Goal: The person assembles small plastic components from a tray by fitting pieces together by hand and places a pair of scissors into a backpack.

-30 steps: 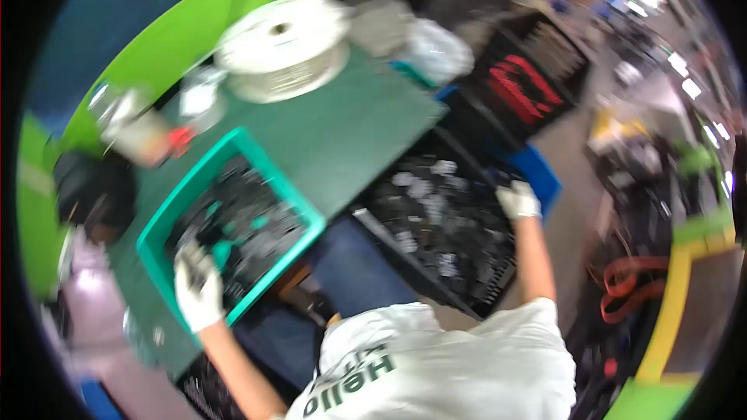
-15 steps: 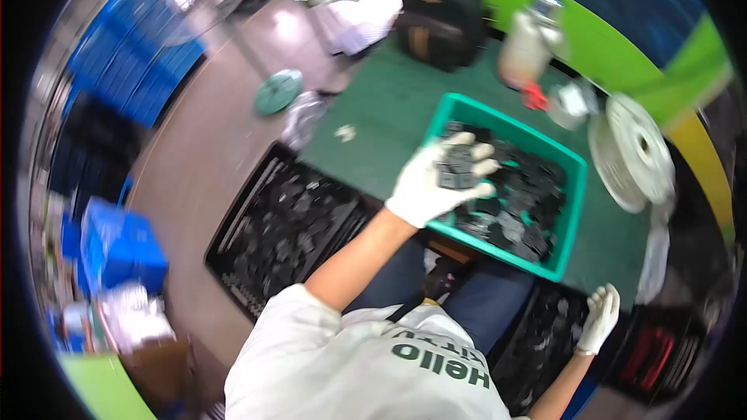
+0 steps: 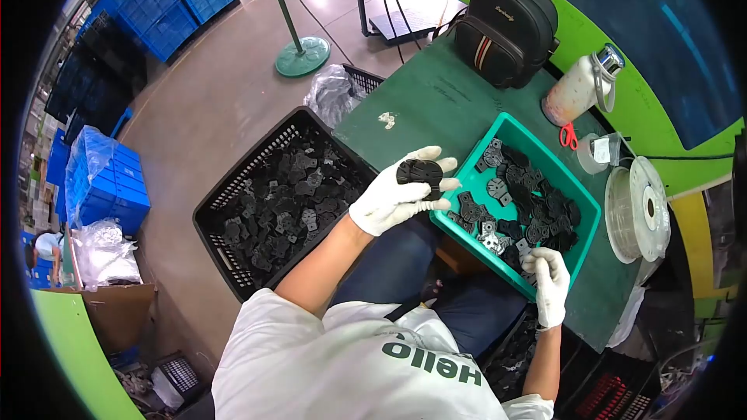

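Observation:
My left hand [image 3: 387,201], in a white glove, holds a flat black plastic part [image 3: 421,176] with rounded edges across its palm, between the thumb and spread fingers. It hovers just left of the green bin [image 3: 504,263], above my lap. Inside that bin lie many similar black plastic parts [image 3: 537,190], some showing round holes. My right hand [image 3: 551,286], also gloved, is over the bin's near right edge with its fingers curled inward. Whether anything is between those fingers is hidden.
A black crate [image 3: 222,253] full of black parts stands left of the green table [image 3: 389,144]. On the table are a backpack [image 3: 506,31], a bottle [image 3: 572,89], red scissors [image 3: 569,137] and a white spool [image 3: 650,208]. A fan base [image 3: 302,57] stands on the floor.
My left hand has moved left, off the bin, with a black part in it. My right hand has come from beyond the table's near edge up to the bin, its fingers now curled.

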Tool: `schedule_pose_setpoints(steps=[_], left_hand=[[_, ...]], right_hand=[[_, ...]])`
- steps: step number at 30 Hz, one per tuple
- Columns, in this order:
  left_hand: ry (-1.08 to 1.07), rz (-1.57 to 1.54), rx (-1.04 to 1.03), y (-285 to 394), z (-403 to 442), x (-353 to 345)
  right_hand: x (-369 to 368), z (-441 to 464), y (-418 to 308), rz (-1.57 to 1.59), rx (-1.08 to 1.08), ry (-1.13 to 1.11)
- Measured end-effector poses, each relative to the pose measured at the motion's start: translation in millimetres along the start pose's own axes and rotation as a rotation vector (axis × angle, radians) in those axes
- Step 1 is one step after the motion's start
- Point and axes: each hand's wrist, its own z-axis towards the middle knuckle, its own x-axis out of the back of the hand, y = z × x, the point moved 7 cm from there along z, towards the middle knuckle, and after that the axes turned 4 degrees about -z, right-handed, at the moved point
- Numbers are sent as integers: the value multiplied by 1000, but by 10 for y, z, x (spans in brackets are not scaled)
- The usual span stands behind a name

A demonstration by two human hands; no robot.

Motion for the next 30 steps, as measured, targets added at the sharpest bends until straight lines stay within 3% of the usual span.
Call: schedule_pose_setpoints(steps=[2,5,8,15,18,19,22,24,26,30], left_hand=[[-22,33,-6,-16,12,38],[57,-275,33,-84,45,131],[-2,-504,53,-49,25,104],[100,-542,52,-2,-27,140],[52,-148,-25,88,-93,213],[210,-100,-23,129,-203,395],[309,43,-58,310,-450,772],[400,215,-10,427,-658,1067],[628,433,61,547,-959,1457],[1051,738,231,759,-1740,2503]], right_hand=[[-62,25,-17,-8,-25,-8],[-93,30,38,-6,-80,-17],[-129,51,148,20,-79,-26],[-244,91,194,0,-47,-70],[-242,112,129,-54,11,-114],[-248,128,144,6,-25,-134],[-95,303,127,18,-56,-135],[215,616,45,-35,66,-74],[550,1008,-5,-26,79,47],[1028,1925,44,-304,174,222]])
